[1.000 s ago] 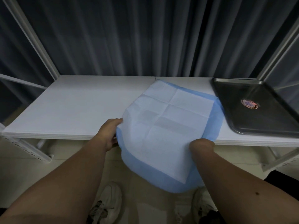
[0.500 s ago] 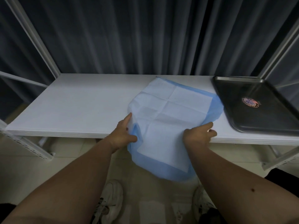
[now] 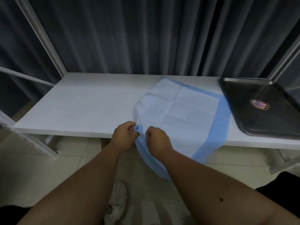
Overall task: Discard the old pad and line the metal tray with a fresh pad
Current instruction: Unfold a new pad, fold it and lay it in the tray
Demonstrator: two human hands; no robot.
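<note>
Head cam is looking down at a white table (image 3: 90,108) and both hands are bunching up one blue-edged pad (image 3: 183,111) right at the table's front edge. The left hand (image 3: 124,137) and right hand (image 3: 158,140) are each pinching the pad's near-left corner, nearly touching each other. Most of the pad is lying flat toward the right half, with part hanging off the front edge. The metal tray (image 3: 263,124) is sitting bare at the right end, just beside the pad. Can't tell if this is the old or fresh pad, honestly. If fresh, the next move is probably unfolding it and lifting it rightward into the tray.
</note>
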